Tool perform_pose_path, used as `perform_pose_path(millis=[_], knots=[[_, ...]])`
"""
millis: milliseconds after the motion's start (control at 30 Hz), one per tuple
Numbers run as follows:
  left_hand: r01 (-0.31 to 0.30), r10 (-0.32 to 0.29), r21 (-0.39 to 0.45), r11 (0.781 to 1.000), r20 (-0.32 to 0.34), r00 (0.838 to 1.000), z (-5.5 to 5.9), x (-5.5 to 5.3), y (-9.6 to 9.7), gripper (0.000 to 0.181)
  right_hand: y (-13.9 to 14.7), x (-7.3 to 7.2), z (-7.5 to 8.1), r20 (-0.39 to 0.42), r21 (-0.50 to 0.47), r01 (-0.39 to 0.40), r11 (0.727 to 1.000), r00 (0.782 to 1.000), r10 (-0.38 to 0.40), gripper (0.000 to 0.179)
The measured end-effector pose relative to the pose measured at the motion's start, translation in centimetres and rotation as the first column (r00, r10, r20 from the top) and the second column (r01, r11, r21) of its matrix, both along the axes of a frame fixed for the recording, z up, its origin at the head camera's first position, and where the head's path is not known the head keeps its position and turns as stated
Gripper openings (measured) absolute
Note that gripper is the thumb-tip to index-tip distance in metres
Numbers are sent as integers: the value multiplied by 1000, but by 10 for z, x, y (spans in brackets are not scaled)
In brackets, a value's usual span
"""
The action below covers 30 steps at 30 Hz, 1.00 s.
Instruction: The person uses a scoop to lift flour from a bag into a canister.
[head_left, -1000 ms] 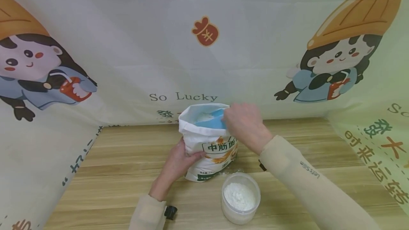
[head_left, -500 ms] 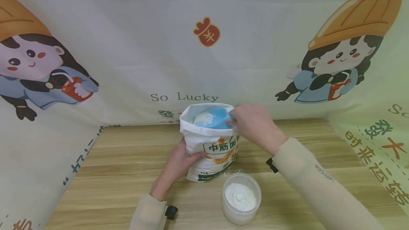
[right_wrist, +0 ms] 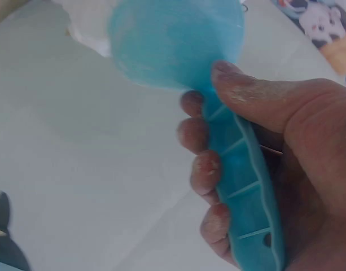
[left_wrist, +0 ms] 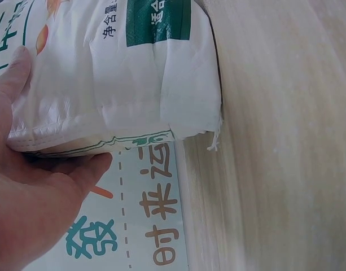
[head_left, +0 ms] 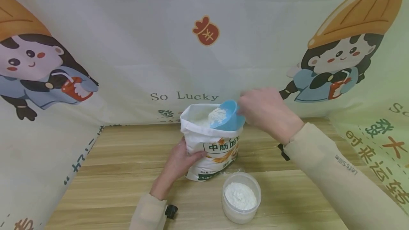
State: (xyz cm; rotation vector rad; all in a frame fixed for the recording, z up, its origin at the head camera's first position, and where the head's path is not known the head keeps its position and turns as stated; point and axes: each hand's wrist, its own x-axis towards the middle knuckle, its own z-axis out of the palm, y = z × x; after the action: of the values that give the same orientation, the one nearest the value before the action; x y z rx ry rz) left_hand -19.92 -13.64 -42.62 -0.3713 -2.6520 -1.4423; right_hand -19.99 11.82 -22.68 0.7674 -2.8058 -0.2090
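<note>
A white flour bag (head_left: pixel 204 152) stands upright on the wooden table, its top folded back into a wide mouth. My left hand (head_left: pixel 179 159) grips its left side, thumb across the printed front; in the left wrist view the fingers (left_wrist: pixel 88 172) reach behind the bag (left_wrist: pixel 122 73). At the right of the mouth my right hand (head_left: pixel 266 111) holds a blue scoop (head_left: pixel 230 118) heaped with white flour (head_left: pixel 218 115). The right wrist view shows the fingers wrapped round the ribbed scoop handle (right_wrist: pixel 240 180), with powder on thumb and fingertips.
In front of the bag stands a clear round tub (head_left: pixel 238 215) with white flour (head_left: pixel 239 196) in it. Spilt powder dusts the wooden table (head_left: pixel 112 180) between the two. A printed cloth (head_left: pixel 143 45) hangs behind and along both sides.
My right hand has drawn the scoop up and to the right, out of the bag's depth, with flour now heaped in it. The left hand keeps its grip on the bag.
</note>
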Motion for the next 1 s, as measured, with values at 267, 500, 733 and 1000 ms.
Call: perform_pose_path(millis=[267, 500, 733, 1000], knots=[[-3, 3, -16, 1000, -8, 1000, 0, 1, 0, 72, -16, -1, -7, -35, 160, -38, 986, 998, 45, 8], [1, -1, -2, 1000, 6, 1000, -1, 0, 0, 75, -22, -7, -16, 8, 157, -42, 987, 999, 41, 8], [-10, 10, -17, 1000, 8, 1000, -1, -1, -1, 76, -27, -13, -24, 38, 125, -46, 991, 998, 42, 20], [-23, 22, -36, 999, -22, 999, -3, -1, -1, 73, -24, -20, -38, 77, 4, -85, 996, 993, 85, 19]])
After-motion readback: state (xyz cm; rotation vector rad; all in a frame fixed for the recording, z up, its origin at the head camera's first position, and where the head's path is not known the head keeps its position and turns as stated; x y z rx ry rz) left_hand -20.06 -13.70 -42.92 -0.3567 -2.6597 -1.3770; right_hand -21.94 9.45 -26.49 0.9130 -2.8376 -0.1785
